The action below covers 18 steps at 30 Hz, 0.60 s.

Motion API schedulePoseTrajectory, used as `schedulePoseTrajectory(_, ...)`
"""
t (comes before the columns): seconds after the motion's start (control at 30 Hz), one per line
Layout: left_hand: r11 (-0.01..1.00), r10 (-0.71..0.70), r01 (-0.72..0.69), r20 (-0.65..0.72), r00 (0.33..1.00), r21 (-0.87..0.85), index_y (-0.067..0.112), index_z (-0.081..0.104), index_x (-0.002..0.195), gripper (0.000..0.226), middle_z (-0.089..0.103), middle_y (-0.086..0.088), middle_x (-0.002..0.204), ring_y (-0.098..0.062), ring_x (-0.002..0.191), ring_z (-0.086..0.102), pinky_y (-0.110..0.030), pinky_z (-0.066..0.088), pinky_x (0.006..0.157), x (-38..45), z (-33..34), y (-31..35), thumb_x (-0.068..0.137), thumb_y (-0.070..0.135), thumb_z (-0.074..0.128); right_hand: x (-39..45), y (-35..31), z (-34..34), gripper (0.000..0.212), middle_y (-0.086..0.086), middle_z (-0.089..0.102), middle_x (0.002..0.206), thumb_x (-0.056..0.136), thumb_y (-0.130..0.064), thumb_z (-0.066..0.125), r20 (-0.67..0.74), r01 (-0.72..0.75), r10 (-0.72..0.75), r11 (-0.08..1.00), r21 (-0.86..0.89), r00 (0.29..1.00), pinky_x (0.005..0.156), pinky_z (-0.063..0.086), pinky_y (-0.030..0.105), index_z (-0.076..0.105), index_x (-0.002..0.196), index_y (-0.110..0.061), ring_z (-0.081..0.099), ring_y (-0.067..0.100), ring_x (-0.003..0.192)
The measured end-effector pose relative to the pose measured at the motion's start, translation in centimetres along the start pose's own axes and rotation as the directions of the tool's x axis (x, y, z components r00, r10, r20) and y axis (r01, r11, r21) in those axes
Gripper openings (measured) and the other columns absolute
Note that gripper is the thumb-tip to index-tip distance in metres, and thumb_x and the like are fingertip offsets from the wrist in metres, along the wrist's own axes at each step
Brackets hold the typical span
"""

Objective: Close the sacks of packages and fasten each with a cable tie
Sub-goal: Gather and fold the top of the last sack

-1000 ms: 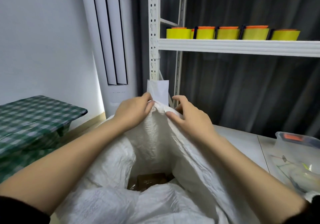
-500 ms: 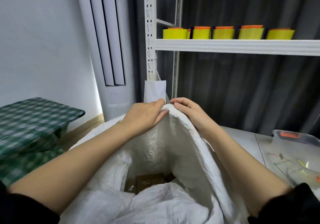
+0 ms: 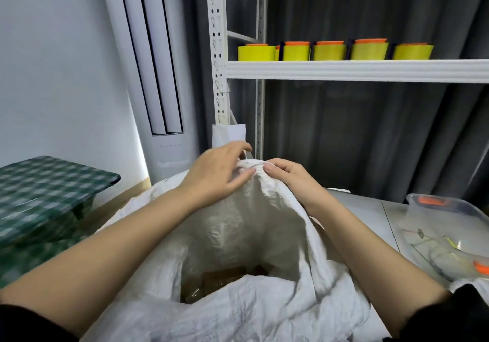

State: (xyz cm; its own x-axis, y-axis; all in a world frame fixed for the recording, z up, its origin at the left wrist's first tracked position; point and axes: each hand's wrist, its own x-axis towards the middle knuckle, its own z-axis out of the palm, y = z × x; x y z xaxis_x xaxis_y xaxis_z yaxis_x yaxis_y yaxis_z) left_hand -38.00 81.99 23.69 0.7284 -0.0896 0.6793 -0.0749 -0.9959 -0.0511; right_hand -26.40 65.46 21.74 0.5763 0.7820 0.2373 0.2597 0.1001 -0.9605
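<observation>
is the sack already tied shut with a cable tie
No, the sack gapes open, brown packages showing inside, and no tie is on it.

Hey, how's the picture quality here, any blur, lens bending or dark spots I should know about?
Head view: the left hand is slightly motion-blurred at the fingertips, the right hand sharper; the wide-angle lens bows the shelf upright; the mouth of the sack is shadowed, so the brown packages show only dimly; the checked cloth is soft at the frame edge.

We find open room above the sack; the shelf overhangs, a clear bin flanks right.
</observation>
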Motion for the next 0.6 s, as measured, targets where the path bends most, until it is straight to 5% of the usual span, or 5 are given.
schedulePoseTrajectory(0.1, 0.993, 0.072, -0.072, 0.004, 0.997, 0.088, 0.015, 0.053, 0.108, 0.041, 0.065, 0.000, 0.097, -0.023, 0.074, 0.062, -0.033, 0.045, 0.057, 0.1, 0.9, 0.7, 0.091, 0.048, 0.035, 0.2, -0.2, 0.5, 0.018, 0.003, 0.070, 0.101, 0.096, -0.025, 0.056, 0.010, -0.012, 0.012, 0.998, 0.060, 1.000, 0.087, 0.049, 0.030, 0.067, 0.109, -0.017, 0.064, 0.014, 0.094)
schedulePoseTrajectory(0.17, 0.997, -0.019, 0.018, 0.003, 1.000, 0.075, 0.016, 0.050, 0.102, 0.035, 0.066, 0.000, 0.092, -0.028, 0.070, 0.062, -0.034, 0.043, 0.054, 0.2, 1.0, 0.5, 0.095, 0.046, 0.035, -0.6, -0.8, 0.8, 0.029, -0.007, 0.066, 0.105, 0.093, -0.039, 0.057, -0.096, 0.006, -0.029, 0.974, -0.225, 0.995, 0.089, 0.047, 0.032, 0.056, 0.120, -0.029, 0.062, 0.008, 0.096)
schedulePoseTrajectory(0.33, 0.963, -0.263, 0.269, 0.133, 0.956, -0.026, 0.022, 0.045, 0.098, 0.016, 0.060, 0.003, 0.077, -0.025, 0.072, 0.056, -0.034, 0.036, 0.061, 1.1, 1.1, 0.0, 0.098, 0.038, 0.042, -4.6, -0.9, 2.2, 0.032, -0.017, 0.051, 0.108, 0.094, -0.048, 0.047, -0.221, -0.050, -0.287, 0.502, -0.864, 0.932, 0.071, 0.041, 0.032, 0.042, 0.122, -0.032, 0.055, 0.011, 0.090)
schedulePoseTrajectory(0.47, 0.827, -0.360, 0.480, 0.379, 0.852, -0.292, 0.029, 0.052, 0.088, 0.013, 0.065, -0.001, 0.091, -0.023, 0.089, 0.060, -0.041, 0.046, 0.081, 1.6, 1.4, -1.1, 0.097, 0.037, 0.045, -3.4, 0.6, 0.9, 0.013, -0.013, 0.065, 0.085, 0.097, -0.028, 0.052, -0.272, 0.069, -0.286, 0.795, -0.602, 0.919, 0.069, 0.046, 0.027, 0.063, 0.092, -0.022, 0.059, 0.004, 0.079)
schedulePoseTrajectory(0.6, 0.928, -0.188, 0.248, 0.224, 0.956, -0.277, 0.025, 0.053, 0.108, 0.021, 0.059, 0.010, 0.106, -0.011, 0.099, 0.056, -0.031, 0.043, 0.086, 1.3, 0.9, 0.3, 0.096, 0.039, 0.045, -2.4, -0.1, -0.2, 0.020, -0.002, 0.067, 0.079, 0.097, -0.019, 0.053, -0.263, -0.004, -0.003, 1.000, -0.027, 0.965, 0.061, 0.046, 0.015, 0.070, 0.093, -0.010, 0.058, 0.002, 0.069)
